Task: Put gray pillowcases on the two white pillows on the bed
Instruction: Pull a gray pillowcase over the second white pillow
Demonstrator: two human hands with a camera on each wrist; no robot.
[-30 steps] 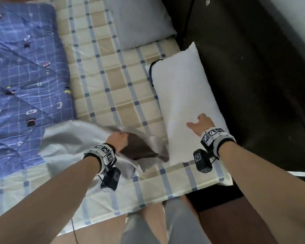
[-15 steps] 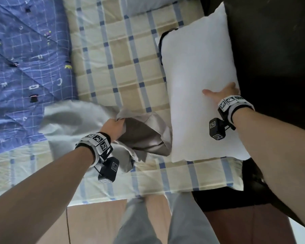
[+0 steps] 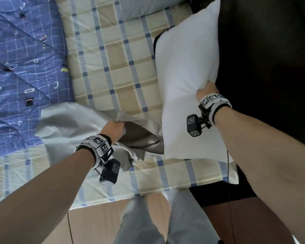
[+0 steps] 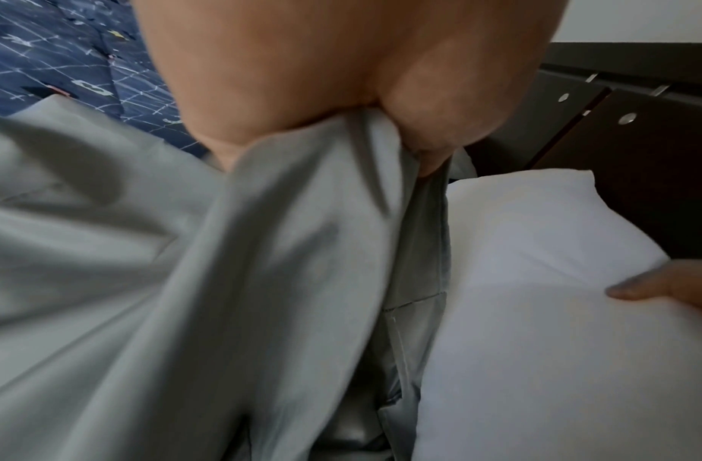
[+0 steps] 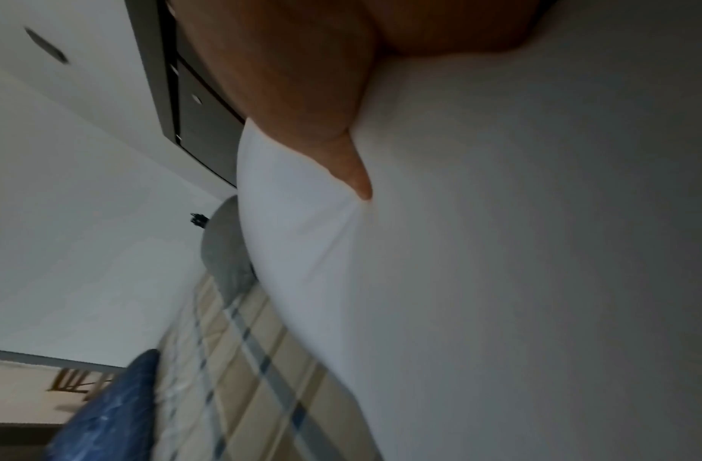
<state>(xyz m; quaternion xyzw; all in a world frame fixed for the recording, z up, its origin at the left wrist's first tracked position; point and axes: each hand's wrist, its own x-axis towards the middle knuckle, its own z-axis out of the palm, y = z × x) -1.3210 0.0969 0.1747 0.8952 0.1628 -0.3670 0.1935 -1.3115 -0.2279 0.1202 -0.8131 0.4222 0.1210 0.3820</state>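
— Pillowcase: where are we holding it?
— Our left hand is gripping its opening above the bed.
— And the white pillow?
— Our right hand is clutching its right edge, beside the pillowcase.

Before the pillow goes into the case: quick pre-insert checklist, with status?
1. Left hand grips the gray pillowcase at its open edge: ok.
2. Pillowcase mouth held open: ok, dark interior shows in the head view, though the opening is crumpled.
3. Right hand grips the white pillow: ok, thumb pressed into its side.
4. Pillow's near end lined up with the mouth: not ok, it sits beside the opening, not in it.
5. Pillowcase body free to take the pillow: cannot tell, it lies partly over the blue quilt.
6. Other pillow at the head of the bed already cased: ok, it looks gray.
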